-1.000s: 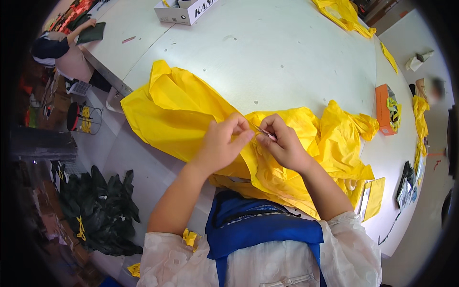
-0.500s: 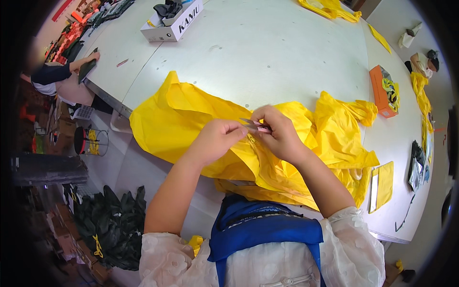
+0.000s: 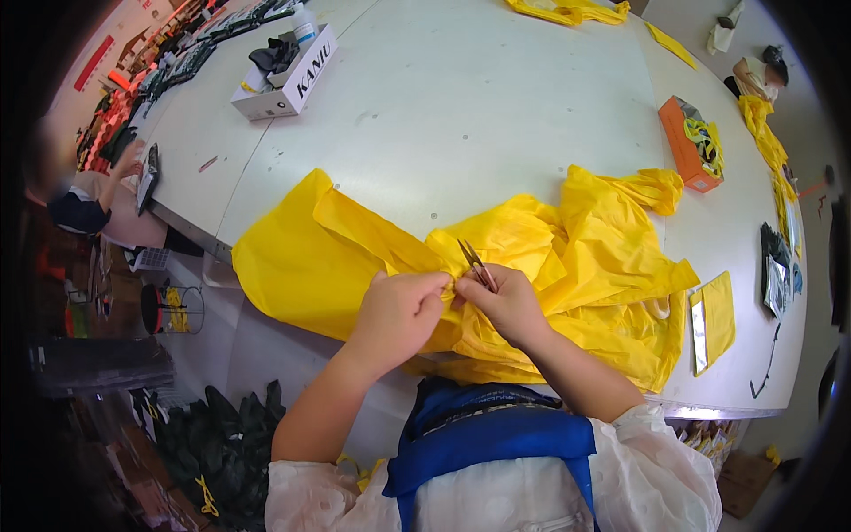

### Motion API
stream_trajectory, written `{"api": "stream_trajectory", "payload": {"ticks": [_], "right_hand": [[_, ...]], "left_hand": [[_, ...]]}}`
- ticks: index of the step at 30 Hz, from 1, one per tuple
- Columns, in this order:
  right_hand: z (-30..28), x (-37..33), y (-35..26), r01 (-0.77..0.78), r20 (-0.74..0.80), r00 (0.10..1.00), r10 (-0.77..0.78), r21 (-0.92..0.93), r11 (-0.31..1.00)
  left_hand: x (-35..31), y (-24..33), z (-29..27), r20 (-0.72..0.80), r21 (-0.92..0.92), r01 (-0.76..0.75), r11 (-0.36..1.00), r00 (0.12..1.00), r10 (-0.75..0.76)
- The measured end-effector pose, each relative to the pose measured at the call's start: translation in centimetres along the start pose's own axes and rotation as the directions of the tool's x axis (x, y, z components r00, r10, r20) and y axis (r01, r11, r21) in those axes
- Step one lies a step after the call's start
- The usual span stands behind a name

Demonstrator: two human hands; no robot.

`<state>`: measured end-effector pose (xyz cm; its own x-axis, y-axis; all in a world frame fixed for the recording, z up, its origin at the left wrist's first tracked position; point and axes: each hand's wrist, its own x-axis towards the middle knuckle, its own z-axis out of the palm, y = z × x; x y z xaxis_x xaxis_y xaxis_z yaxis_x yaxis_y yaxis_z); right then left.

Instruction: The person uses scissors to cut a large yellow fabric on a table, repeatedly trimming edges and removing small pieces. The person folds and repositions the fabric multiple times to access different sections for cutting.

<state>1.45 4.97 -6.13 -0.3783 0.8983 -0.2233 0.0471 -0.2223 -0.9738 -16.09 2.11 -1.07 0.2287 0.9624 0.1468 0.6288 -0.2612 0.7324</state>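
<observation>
A large yellow garment (image 3: 612, 253) of thin, crumpled fabric lies along the near edge of the table and hangs partly over it. My left hand (image 3: 403, 310) is closed, pinching a fold of the garment near its middle. Close beside it, my right hand (image 3: 503, 303) is closed around small thread snips (image 3: 477, 263), whose pointed blades stick up and away from me. The right thumb and fingertips meet at the cloth next to the left fingertips. What lies between the fingertips is too small to make out.
On the white table (image 3: 408, 97) stand a white box (image 3: 275, 105) with dark items and an orange box (image 3: 687, 151) of yellow-grey pieces. A flat yellow packet (image 3: 714, 324) lies at right. Dark green garments (image 3: 235, 443) are piled lower left. Another person (image 3: 89, 204) works at far left.
Both hands have come lower, nearer to me. The snips have turned from pointing left to pointing up and away. The view has shifted slightly, and the other person's hand has lifted.
</observation>
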Motion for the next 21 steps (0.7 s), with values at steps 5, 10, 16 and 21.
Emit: {"api": "stream_trajectory", "payload": {"ticks": [5, 10, 16, 21], "right_hand": [[-0.2, -1.3, -0.8, 0.106, 0.049, 0.994, -0.095, -0.351, 0.930], [-1.7, -2.3, -3.6, 0.196, 0.005, 0.964, -0.265, -0.685, 0.702], [-3.7, -3.5, -7.0, 0.161, -0.039, 0.954, -0.298, -0.771, 0.616], [-7.5, -5.7, -5.1, 0.130, 0.036, 0.987, -0.153, -0.739, 0.661]], "left_hand": [[0.9, -0.9, 1.1, 0.059, -0.126, 0.328, 0.936, 0.945, -0.323], [2.9, 1.2, 1.7, -0.136, -0.133, 0.151, 0.980, 0.976, -0.169], [4.7, 3.0, 1.8, -0.297, -0.093, -0.086, 0.992, 0.953, 0.054], [4.7, 2.7, -2.2, -0.353, -0.232, 0.076, 0.970, 0.922, -0.157]]}}
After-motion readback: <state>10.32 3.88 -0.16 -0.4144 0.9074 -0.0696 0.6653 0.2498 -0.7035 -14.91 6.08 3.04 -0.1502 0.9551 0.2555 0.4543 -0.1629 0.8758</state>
